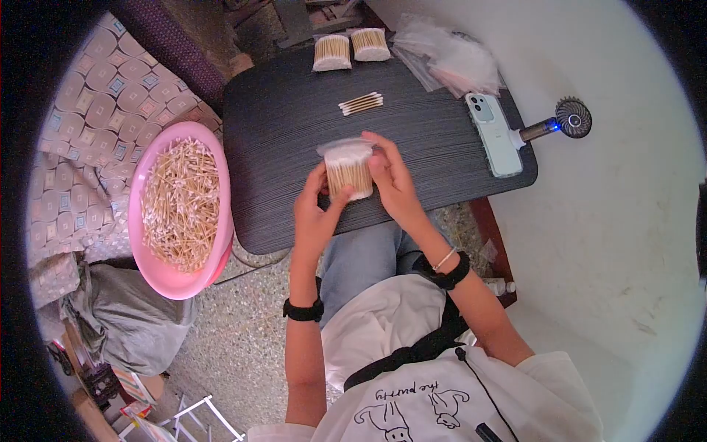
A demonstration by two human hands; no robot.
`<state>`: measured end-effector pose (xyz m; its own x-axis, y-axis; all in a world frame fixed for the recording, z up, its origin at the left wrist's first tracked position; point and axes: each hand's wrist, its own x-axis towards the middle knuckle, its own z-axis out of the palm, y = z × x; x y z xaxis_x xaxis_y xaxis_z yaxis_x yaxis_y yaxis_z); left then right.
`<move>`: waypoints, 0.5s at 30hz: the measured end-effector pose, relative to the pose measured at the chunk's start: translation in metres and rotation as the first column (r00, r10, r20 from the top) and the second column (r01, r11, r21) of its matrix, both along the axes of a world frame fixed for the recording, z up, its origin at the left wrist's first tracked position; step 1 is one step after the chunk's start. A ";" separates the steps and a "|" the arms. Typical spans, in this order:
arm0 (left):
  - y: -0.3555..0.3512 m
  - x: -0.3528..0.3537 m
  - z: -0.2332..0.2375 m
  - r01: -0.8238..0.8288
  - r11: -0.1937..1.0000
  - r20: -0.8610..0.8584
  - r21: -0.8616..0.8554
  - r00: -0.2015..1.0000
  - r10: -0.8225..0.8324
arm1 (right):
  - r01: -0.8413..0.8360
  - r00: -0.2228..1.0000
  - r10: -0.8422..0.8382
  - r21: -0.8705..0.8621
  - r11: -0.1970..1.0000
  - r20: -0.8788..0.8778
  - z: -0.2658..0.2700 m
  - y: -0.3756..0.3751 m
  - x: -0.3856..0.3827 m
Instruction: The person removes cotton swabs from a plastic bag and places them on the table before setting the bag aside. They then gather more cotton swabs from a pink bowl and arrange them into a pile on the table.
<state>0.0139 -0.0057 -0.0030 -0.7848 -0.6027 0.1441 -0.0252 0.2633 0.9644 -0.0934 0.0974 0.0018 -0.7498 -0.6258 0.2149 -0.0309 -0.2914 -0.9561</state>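
Between my two hands, over the near part of the dark table, is a clear plastic bag packed with cotton swabs [349,177]. My left hand [318,210] is closed around its lower left side, thumb across the front. At the upper right, my right hand [392,177] grips the bag near its top edge. The bag's loose plastic top [340,145] sticks up above the white tips. Farther back lie a few loose cotton swabs [361,104] in a small row. Two filled packs of cotton swabs, a left one [332,54] and a right one [370,46], stand at the far edge.
A pink basin [138,221] full of loose cotton swabs stands left of the table [280,132]. Clear plastic bags [460,62] are piled at the back right. A phone [495,136] and a small handheld fan [571,119] lie at the right edge, by the wall.
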 end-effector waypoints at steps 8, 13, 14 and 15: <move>-0.010 0.001 0.002 0.027 0.920 -0.160 0.391 0.986 0.039 | -0.149 0.985 0.166 0.258 0.955 -0.047 0.000 -0.002 0.002; -0.015 0.007 0.010 0.100 0.900 -0.152 0.425 0.988 -0.038 | -0.220 0.974 0.212 0.126 0.967 0.076 0.000 0.000 -0.002; -0.015 0.007 0.010 0.122 0.899 -0.178 0.421 0.983 -0.050 | -0.209 0.978 0.206 0.158 0.965 0.035 -0.001 0.001 -0.002; -0.016 0.007 0.010 0.143 0.898 -0.204 0.417 0.977 -0.061 | -0.197 0.979 0.202 0.188 0.962 -0.005 -0.002 0.001 -0.002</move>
